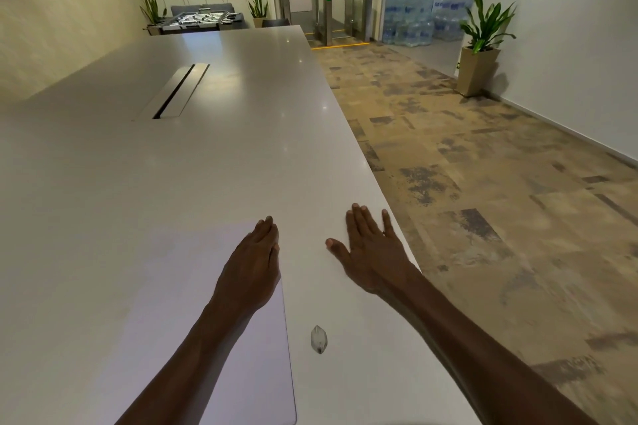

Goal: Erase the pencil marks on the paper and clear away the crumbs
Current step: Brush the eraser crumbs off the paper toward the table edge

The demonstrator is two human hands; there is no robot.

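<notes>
A white sheet of paper (193, 304) lies flat on the long white table (172, 155), near me. No pencil marks or crumbs show on it at this size. My left hand (253, 262) rests on the paper's far right corner, fingers straight and together, turned on its edge. My right hand (373, 248) lies flat on the bare table beside the table's right edge, fingers spread. A small grey-white eraser (319, 339) sits on the table just right of the paper, between my forearms.
A cable slot (179, 90) is set in the table's middle. The table's right edge drops to patterned carpet (483, 183). A potted plant (481, 45), stacked water bottles (414, 17) and turnstile gates (341, 10) stand far off.
</notes>
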